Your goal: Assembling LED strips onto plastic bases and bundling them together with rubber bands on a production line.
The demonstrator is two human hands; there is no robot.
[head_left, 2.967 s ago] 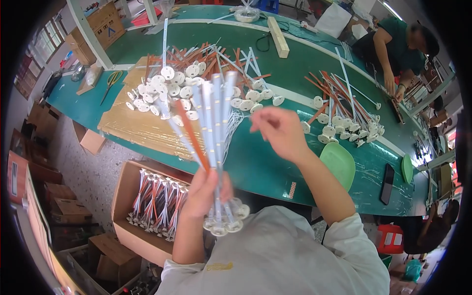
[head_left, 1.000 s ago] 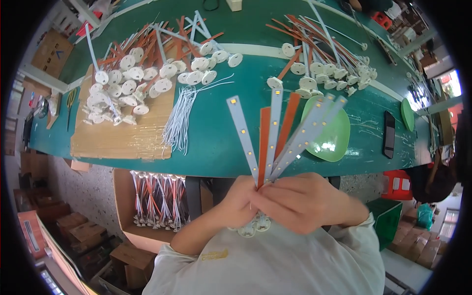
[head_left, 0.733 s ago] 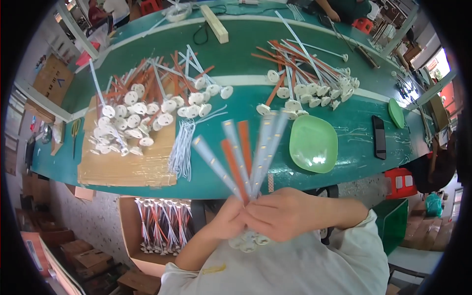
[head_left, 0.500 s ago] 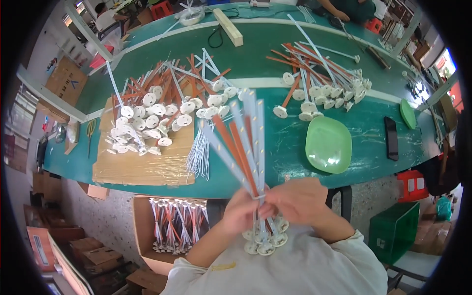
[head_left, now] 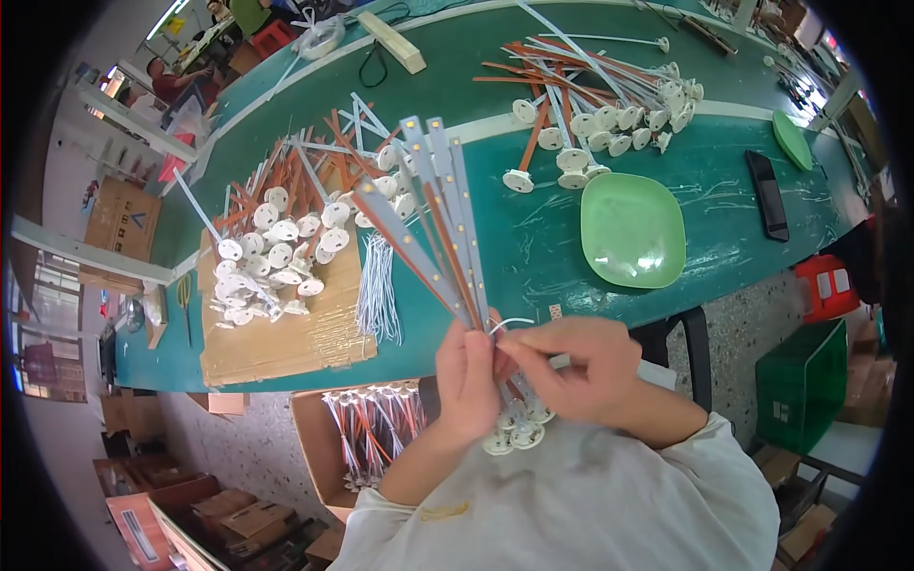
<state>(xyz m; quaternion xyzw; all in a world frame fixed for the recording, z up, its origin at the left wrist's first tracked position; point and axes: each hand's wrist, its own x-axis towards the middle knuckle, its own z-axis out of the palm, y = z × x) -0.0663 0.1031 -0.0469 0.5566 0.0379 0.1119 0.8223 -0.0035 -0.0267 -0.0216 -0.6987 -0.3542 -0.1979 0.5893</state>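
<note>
A bundle of LED strips (head_left: 464,233), grey-white with yellow dots and some brown backs, stands upright before my chest. Around its middle my left hand (head_left: 466,385) is closed. Round white end caps (head_left: 514,436) hang at the bundle's lower end, below my hands. A thin white tie (head_left: 515,322) loops at the strips just above my fingers, one end sticking out to the right. Thumb and forefinger of my right hand (head_left: 586,366) are pinched together at the bundle beside this tie; the exact spot they grip is partly hidden.
Strips with white caps lie heaped on cardboard (head_left: 286,357) at left and in a second pile (head_left: 609,114) at back right. White ties (head_left: 379,290) hang near the table edge. A green plate (head_left: 633,231), a phone (head_left: 767,195) and a carton of bundles (head_left: 319,447) are around me.
The view has turned and shifted. The bundle leans slightly further left, and the tie's white end now sticks out beside my right fingers. Both hands stay at the bundle.
</note>
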